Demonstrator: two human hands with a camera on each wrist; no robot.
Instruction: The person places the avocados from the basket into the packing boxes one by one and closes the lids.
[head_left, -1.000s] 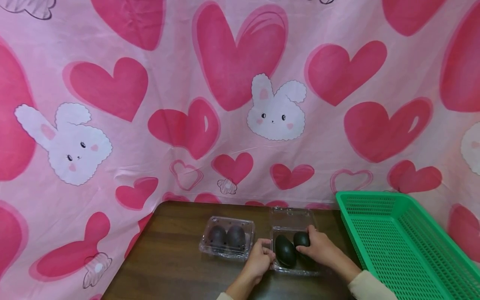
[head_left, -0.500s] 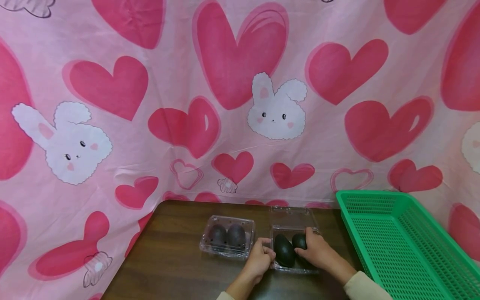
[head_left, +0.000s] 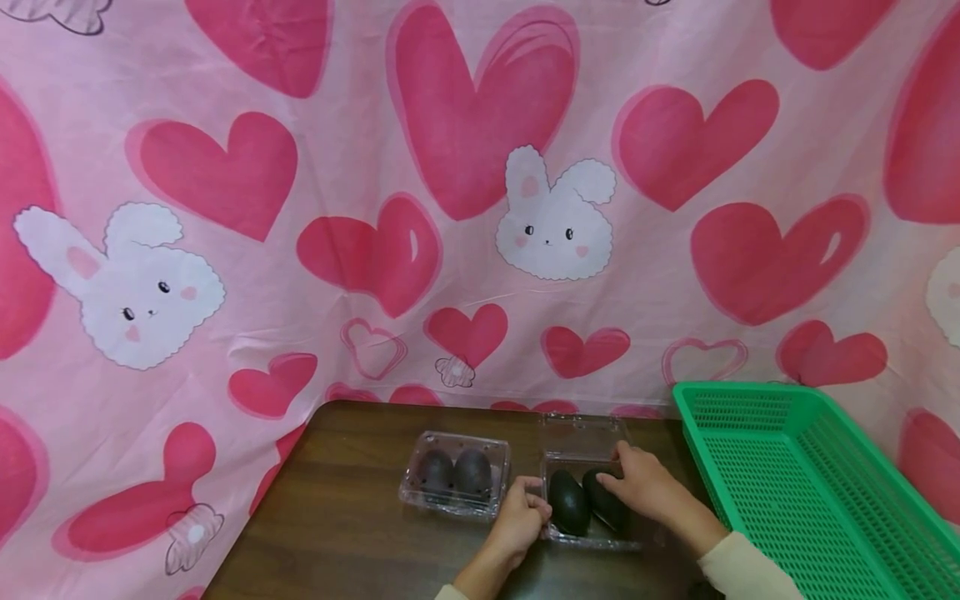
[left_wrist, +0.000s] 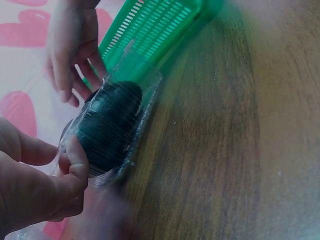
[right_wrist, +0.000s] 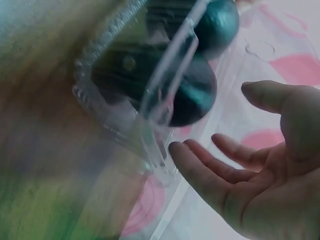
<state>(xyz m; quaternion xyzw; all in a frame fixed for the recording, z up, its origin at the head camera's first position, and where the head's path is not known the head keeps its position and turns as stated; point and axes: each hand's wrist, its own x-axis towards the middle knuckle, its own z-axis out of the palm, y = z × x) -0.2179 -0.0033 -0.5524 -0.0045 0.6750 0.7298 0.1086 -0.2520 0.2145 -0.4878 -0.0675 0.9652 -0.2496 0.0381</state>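
Observation:
Two dark green avocados, a left one and a right one, lie side by side in a clear plastic clamshell box. Its lid is folded back toward the curtain. My left hand pinches the box's left side between thumb and fingers, plain in the left wrist view. Above the right avocado hovers my right hand, fingers spread and holding nothing. The right wrist view shows a gap between that hand and the nearer avocado.
A second clamshell box, its lid down, stands to the left with two dark avocados inside. On the right is a green slotted plastic basket. Behind the brown wooden table hangs a pink curtain with hearts and rabbits.
The right avocado has gone from my right hand's grip to lying in the box. That hand has let go and lifted slightly. My left hand stays at the box's side.

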